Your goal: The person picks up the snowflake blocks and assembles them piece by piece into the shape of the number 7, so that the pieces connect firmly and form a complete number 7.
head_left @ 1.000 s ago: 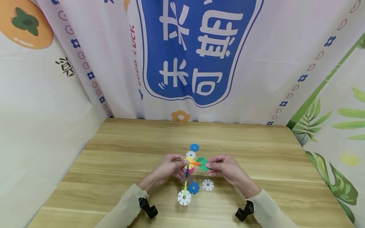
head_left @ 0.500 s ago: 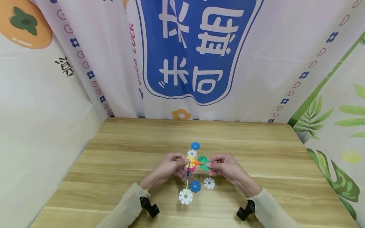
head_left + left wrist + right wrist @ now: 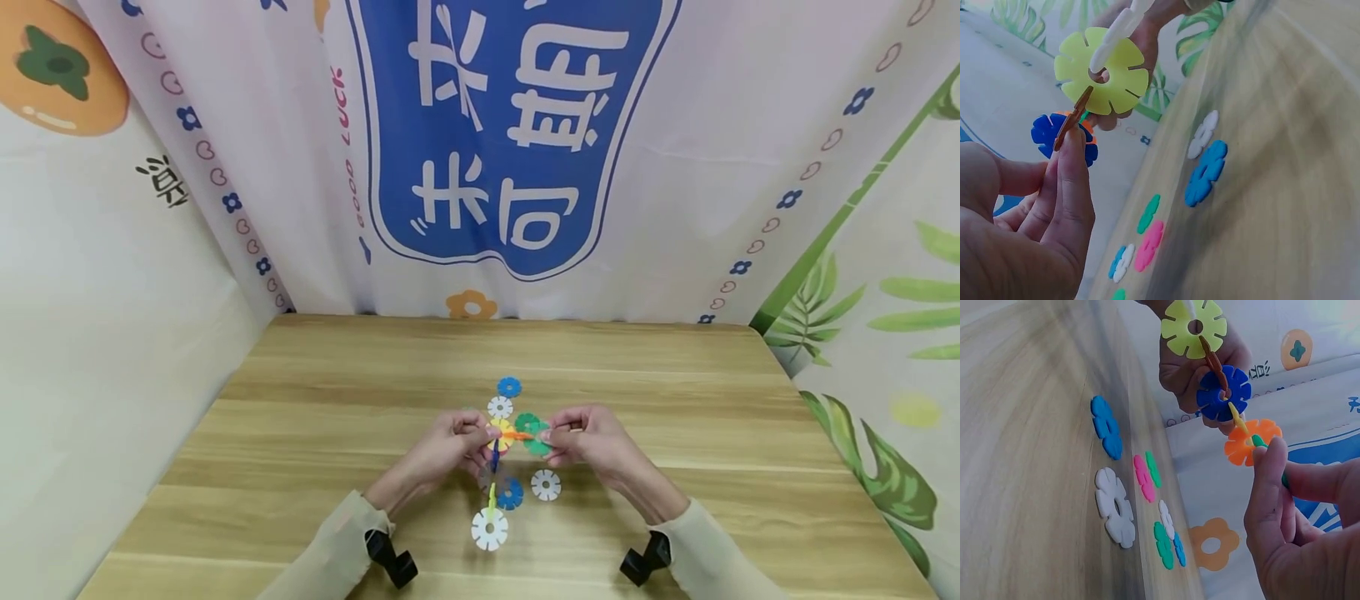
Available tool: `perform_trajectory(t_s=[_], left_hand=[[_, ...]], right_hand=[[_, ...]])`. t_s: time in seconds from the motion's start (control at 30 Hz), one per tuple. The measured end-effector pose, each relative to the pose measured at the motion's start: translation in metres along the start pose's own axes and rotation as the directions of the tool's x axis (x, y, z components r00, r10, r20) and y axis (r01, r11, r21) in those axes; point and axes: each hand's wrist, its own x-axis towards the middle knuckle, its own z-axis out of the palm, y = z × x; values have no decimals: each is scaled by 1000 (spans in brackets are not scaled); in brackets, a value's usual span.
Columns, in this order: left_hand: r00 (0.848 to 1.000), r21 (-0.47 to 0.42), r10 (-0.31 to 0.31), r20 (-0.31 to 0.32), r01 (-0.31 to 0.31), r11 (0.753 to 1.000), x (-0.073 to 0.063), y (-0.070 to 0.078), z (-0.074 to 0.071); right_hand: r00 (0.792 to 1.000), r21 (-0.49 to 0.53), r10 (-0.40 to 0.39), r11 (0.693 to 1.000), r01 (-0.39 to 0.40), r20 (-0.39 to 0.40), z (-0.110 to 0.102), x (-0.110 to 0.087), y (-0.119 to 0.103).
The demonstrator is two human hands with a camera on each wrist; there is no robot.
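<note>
A chain of notched snowflake discs hangs between both hands above the table. Its run is white (image 3: pixel 490 529), yellow-green (image 3: pixel 1107 97), brown (image 3: pixel 1214 364), dark blue (image 3: pixel 1224 394), yellow (image 3: pixel 499 437), orange (image 3: pixel 1244 450) and green (image 3: pixel 538 440). My left hand (image 3: pixel 442 444) pinches the middle of the chain near the dark blue disc; its fingertips partly hide the exact contact. The right hand (image 3: pixel 596 442) pinches the green end disc between thumb and fingers, covering most of it in the right wrist view. That green disc meets the orange one at its edge.
Loose discs lie flat on the wooden table (image 3: pixel 337 392): blue (image 3: pixel 1207 173) and white (image 3: pixel 1114 507) nearer the person, with pink (image 3: pixel 1149 245), green (image 3: pixel 1163 545), white (image 3: pixel 500 407) and blue (image 3: pixel 509 387) beyond. A printed curtain (image 3: pixel 675 208) stands behind the table.
Both hands keep their grip at nearly the same place. The chain's lower end with the white disc has swung slightly toward the person, and the head view has shifted a little.
</note>
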Motion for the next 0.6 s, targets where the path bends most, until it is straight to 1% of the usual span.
perform_trajectory(t_s=[0.2, 0.43, 0.6], left_hand=[[1000, -37, 1, -15, -2, 999, -1, 0, 4], [1000, -69, -13, -25, 11, 998, -1, -3, 7], [1000, -87, -11, -29, 9, 996, -3, -4, 10]], right_hand=[[1000, 4, -15, 1000, 15, 8, 0, 0, 0], [1000, -19, -22, 1000, 22, -10, 1, 0, 2], [1000, -37, -22, 999, 21, -19, 1, 0, 4]])
